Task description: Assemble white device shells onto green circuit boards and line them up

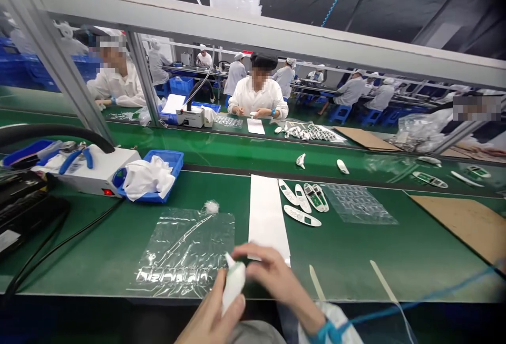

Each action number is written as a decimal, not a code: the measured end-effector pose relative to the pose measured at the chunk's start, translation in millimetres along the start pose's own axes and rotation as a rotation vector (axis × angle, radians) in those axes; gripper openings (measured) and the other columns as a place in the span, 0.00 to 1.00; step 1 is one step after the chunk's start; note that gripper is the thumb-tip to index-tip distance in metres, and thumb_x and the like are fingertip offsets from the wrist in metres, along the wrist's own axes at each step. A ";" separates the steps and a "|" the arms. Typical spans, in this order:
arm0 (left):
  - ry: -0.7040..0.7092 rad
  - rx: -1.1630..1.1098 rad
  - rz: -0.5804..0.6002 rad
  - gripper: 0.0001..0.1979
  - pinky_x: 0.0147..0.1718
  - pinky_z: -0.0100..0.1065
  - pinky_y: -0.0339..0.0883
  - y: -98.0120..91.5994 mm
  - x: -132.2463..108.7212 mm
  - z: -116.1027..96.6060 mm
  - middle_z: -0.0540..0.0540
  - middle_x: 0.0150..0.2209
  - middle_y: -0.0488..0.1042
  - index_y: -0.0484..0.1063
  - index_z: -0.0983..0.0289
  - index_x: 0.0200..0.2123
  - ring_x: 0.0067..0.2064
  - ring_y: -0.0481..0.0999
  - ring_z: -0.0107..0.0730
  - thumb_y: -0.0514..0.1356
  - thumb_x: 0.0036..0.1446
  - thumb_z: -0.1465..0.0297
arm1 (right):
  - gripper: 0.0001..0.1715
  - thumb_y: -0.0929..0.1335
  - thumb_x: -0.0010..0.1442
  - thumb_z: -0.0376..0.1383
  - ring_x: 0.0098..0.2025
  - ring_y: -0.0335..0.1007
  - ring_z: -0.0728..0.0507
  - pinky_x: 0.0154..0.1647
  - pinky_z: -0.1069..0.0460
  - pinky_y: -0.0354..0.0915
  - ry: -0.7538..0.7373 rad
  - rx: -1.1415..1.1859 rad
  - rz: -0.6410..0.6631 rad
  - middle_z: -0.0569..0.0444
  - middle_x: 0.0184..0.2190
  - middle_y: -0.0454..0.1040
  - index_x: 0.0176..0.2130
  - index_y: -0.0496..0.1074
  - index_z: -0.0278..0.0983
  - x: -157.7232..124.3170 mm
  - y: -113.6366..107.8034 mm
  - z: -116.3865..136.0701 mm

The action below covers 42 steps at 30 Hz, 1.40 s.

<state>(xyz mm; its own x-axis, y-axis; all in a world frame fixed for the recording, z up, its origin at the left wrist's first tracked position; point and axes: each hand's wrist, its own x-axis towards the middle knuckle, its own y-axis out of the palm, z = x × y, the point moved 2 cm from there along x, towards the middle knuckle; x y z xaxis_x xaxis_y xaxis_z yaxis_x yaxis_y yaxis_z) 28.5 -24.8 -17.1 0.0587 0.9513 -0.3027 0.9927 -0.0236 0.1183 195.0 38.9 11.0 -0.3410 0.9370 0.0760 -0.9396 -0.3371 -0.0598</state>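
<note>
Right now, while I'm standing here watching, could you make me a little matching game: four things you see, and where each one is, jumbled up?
Things
1. White plastic part
2. Blue-handled pliers
3. White cloth
4. Near brown board

Places
A. Heaped in a blue tray
B. Lying flat toward the picture's right edge
C. Held in the person's left hand
D. On top of a white box

Right pairs: 1-C, 2-D, 3-A, 4-B
</note>
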 end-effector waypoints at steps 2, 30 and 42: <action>-0.044 -0.033 0.142 0.26 0.27 0.31 0.64 15.2 17.9 -12.0 0.57 0.30 0.73 0.73 0.63 0.44 0.27 0.70 0.34 0.62 0.53 0.48 | 0.11 0.68 0.60 0.40 0.43 0.68 0.40 0.49 0.46 0.61 -0.100 -0.248 -0.171 0.49 0.37 0.75 0.39 0.80 0.39 26.6 -41.8 -10.0; -0.180 -0.375 0.194 0.34 0.17 0.25 0.50 35.7 53.1 -27.6 0.50 0.17 0.64 0.70 0.67 0.29 0.17 0.57 0.23 0.49 0.57 0.40 | 0.08 0.67 0.59 0.37 0.24 0.62 0.50 0.27 0.54 0.58 0.080 0.013 -0.060 0.60 0.22 0.65 0.29 0.65 0.37 28.3 -25.2 20.6; -0.192 -0.377 0.110 0.32 0.17 0.26 0.48 26.5 40.1 -17.8 0.50 0.15 0.62 0.69 0.67 0.28 0.17 0.56 0.23 0.47 0.58 0.42 | 0.07 0.63 0.64 0.34 0.21 0.63 0.51 0.24 0.55 0.60 0.065 -0.124 0.013 0.62 0.22 0.63 0.32 0.64 0.37 27.7 17.0 22.6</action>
<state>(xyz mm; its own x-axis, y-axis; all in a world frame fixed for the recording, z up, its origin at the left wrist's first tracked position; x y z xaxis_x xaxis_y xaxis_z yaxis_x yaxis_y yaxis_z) 55.3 18.3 -9.3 0.2160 0.8740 -0.4353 0.8735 0.0262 0.4861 169.0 57.0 34.6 -0.3465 0.9380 0.0103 -0.9228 -0.3389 -0.1833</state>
